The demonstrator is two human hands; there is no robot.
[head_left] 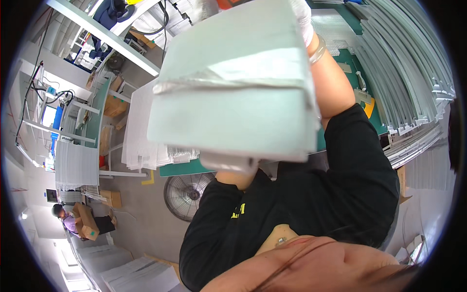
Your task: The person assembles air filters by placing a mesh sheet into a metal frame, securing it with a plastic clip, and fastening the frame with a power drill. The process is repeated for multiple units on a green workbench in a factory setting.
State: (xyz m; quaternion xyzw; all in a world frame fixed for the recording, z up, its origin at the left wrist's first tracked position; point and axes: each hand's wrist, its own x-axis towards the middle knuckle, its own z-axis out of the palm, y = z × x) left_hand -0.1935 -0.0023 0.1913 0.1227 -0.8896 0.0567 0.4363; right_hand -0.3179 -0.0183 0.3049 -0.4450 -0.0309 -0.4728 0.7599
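Note:
A large pale, boxy package wrapped in whitish film is raised close in front of me, with a crumpled fold across its middle. My right hand, in a white glove, grips its far right edge; the fingers are partly hidden behind it. My left forearm goes up behind the package, which hides most of that arm. A blurred whitish shape shows past the far left edge, and I cannot tell if it is my left glove. Under the near edge sticks out a pale rounded roll.
On the green worktop lie bubble wrap and a yellow-and-grey tape dispenser. Stacked pale panels stand at right. White sheets are at left, above a floor fan. Far left, a person carries a cardboard box.

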